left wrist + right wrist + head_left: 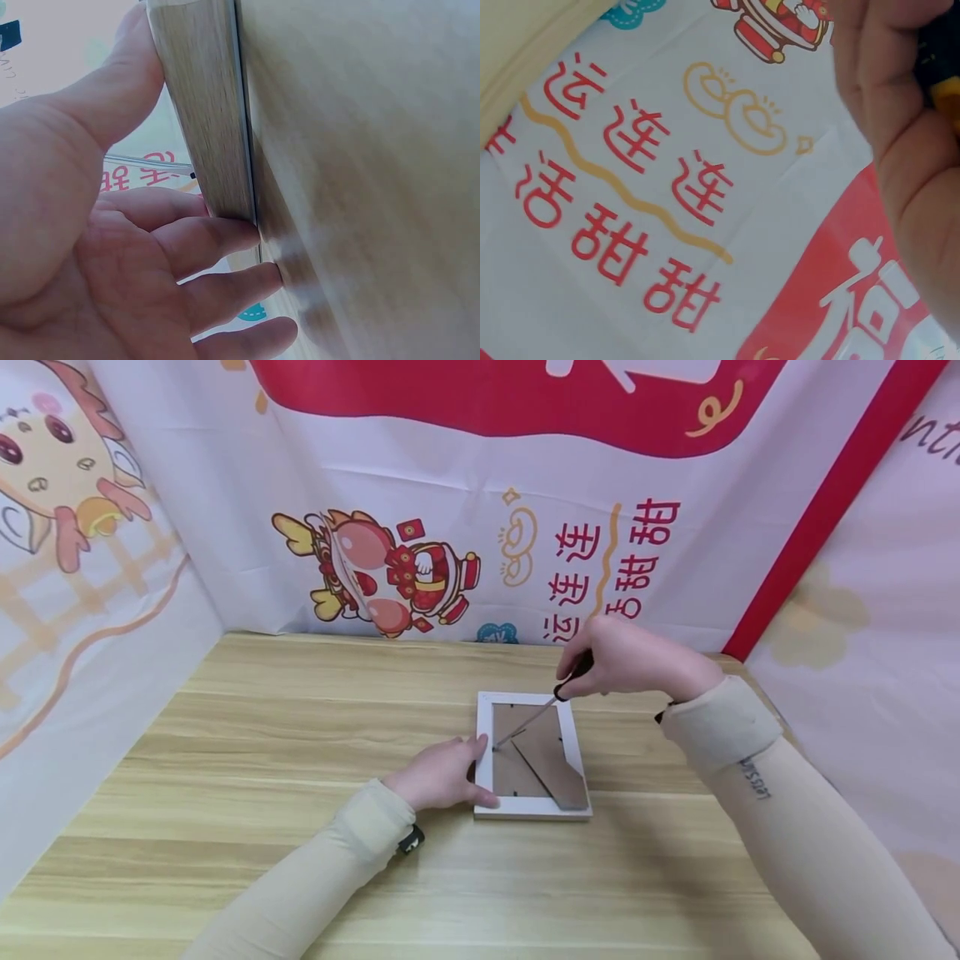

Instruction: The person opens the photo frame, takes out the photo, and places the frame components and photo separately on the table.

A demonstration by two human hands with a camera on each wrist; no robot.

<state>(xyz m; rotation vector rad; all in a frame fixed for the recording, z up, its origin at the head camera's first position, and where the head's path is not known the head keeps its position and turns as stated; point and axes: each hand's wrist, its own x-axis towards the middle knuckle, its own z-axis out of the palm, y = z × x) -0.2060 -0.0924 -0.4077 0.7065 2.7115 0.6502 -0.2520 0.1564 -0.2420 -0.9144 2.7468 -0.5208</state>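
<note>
A white picture frame (527, 805) lies face down on the wooden table, its brown backing board (525, 714) and folding stand leg (561, 778) upward. Small dark tabs sit along the backing's edges. My right hand (637, 656) grips the dark handle of a screwdriver (542, 711). The slanted shaft brings its tip to the tab on the backing's left side. My left hand (442, 774) presses on the frame's left side and lower left corner, fingers spread. In the left wrist view, its thumb and fingers touch the frame's wood-toned side (202, 105).
The wooden table (315, 735) extends around the frame. Behind it hangs a white printed cloth (420, 460) with red lettering and cartoon figures. More printed cloth (862, 652) covers the right side, near my right forearm.
</note>
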